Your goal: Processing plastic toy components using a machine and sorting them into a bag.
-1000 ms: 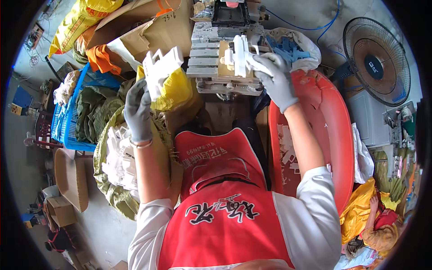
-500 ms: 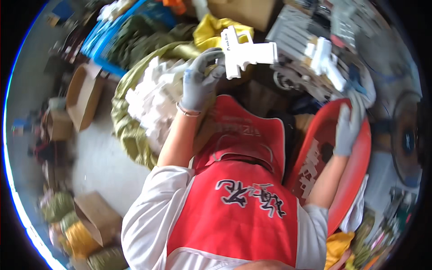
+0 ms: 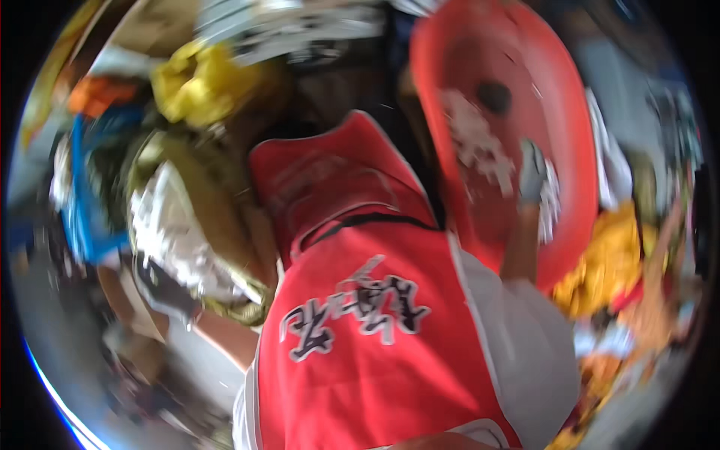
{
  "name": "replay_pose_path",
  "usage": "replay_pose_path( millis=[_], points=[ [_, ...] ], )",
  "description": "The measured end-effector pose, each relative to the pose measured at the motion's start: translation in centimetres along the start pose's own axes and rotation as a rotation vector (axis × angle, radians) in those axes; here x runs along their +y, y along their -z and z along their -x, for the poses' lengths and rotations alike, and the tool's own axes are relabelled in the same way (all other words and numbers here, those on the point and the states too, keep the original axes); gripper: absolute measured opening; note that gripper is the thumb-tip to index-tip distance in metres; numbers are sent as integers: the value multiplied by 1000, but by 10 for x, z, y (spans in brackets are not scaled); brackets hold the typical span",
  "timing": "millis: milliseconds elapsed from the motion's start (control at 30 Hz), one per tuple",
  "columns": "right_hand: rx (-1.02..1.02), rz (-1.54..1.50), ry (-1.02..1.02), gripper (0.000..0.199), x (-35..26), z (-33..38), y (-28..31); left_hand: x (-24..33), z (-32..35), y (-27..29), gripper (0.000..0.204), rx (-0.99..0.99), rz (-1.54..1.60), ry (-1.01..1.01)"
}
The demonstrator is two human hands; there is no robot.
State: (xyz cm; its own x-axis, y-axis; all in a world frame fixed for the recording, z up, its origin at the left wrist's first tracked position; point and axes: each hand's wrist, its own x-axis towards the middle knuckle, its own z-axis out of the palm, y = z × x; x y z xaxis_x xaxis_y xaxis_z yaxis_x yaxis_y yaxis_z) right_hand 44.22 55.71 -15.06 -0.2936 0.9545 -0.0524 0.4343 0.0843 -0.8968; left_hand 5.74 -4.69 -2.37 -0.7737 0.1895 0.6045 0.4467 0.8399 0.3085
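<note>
My left hand (image 3: 166, 291), in a grey glove, is at the left side of an olive sack (image 3: 225, 187) filled with white plastic pieces (image 3: 169, 225). Motion blur hides its fingers and anything in them. My right hand (image 3: 533, 174), also gloved, is down inside a long red basin (image 3: 581, 120), beside small white parts (image 3: 476, 142). More white parts (image 3: 550, 202) lie just to its right. Its fingers are smeared too, so a grip cannot be made out.
A yellow bag (image 3: 199, 82) lies beyond the sack, and a blue crate (image 3: 82, 195) stands left of it. A dark round thing (image 3: 494, 97) sits in the basin. Orange-yellow cloth or bags (image 3: 611, 259) crowd the basin's near right side.
My left hand has gone from beside a white toy pistol to the sack's left side; the pistol no longer shows. My right hand moved from the basin's far rim into it. The view swung round.
</note>
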Motion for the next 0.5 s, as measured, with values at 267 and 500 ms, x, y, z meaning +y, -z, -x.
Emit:
replay_pose_path(
  millis=[267, 500],
  points=[
    [17, 332, -450, 40, 157, 26, 28, 101, -47, -55, 25, -157, -86, -342],
    [81, 932, -530, 68, 181, 34, 5, 147, -53, -57, 25, -313, -47, -329]
  ],
)
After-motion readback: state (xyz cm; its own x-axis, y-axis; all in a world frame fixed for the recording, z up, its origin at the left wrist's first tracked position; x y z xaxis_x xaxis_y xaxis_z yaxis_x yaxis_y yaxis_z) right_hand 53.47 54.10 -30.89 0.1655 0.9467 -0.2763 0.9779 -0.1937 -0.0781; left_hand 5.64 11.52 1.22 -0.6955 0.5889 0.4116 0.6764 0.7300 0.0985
